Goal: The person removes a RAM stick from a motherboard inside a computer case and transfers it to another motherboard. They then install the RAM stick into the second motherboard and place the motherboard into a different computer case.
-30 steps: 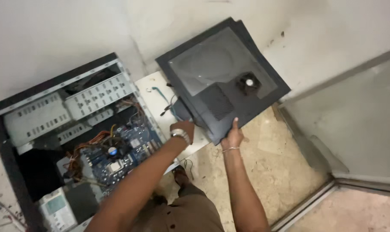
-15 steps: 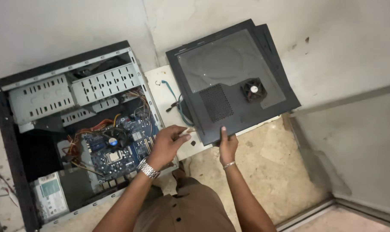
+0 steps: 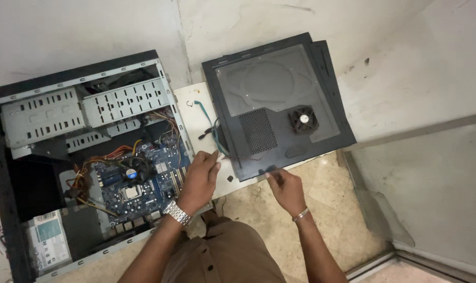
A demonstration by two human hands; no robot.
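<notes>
an open computer case (image 3: 86, 157) is lying on the beige stone floor (image 3: 280, 230) by a white wall (image 3: 91, 26). the right hand (image 3: 285, 186) is pinching the dark side panel (image 3: 277, 105), its grip narrow on the edge. the left hand (image 3: 200, 178) is hovering loosely curled, holding nothing.

Right hand (image 3: 286, 184) touches the near edge of the side panel (image 3: 277, 105); left hand (image 3: 200, 177) hovers just left of it, over the open computer case (image 3: 86, 157).

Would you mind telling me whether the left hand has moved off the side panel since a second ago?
Yes. The left hand has moved off the side panel toward the open computer case, and now sits by the case's edge.
</notes>
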